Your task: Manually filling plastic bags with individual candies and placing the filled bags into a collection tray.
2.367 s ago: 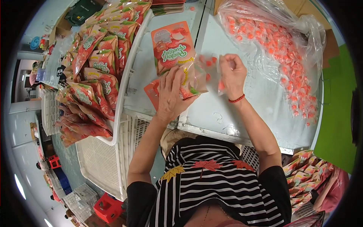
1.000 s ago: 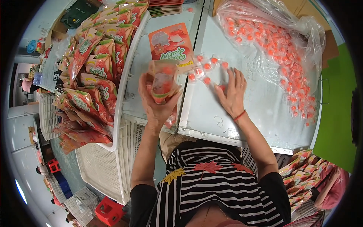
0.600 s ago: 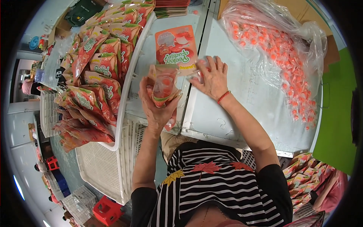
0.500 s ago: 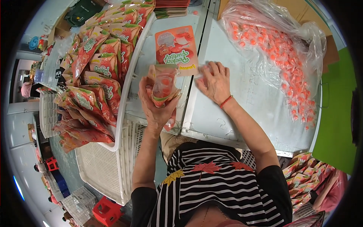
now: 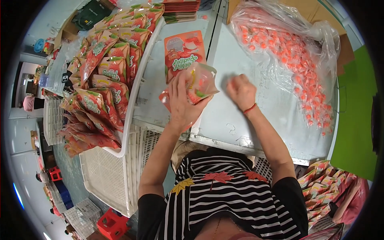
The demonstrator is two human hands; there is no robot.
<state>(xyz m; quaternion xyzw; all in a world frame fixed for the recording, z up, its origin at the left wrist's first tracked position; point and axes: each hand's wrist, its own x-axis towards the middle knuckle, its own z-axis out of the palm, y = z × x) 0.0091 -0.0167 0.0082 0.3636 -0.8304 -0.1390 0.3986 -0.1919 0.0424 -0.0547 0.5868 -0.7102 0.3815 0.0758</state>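
My left hand (image 5: 182,105) grips an open red-and-pink candy pouch (image 5: 199,82), tilted so that its mouth faces right. A flat printed pouch (image 5: 185,50) lies on the table just beyond it, partly covered by the held one. To the right, my right hand (image 5: 242,94) hovers over the pale tabletop (image 5: 266,100) with its fingers curled in. Whatever those fingers may hold is hidden and slightly blurred. A long pile of wrapped red candies (image 5: 296,60) spills from a clear plastic bag (image 5: 260,16) at the far right.
On the left, a white crate (image 5: 138,86) is heaped with filled pouches (image 5: 110,72). A stack of flat pouches (image 5: 181,9) sits at the back. Empty crates (image 5: 106,176) and a red stool (image 5: 113,225) stand lower left. A person in pink (image 5: 352,200) is beside more pouches (image 5: 320,188) at lower right.
My left hand has turned the pouch and brought it to the right, its mouth now facing right. My right hand has moved slightly right and curled from spread fingers.
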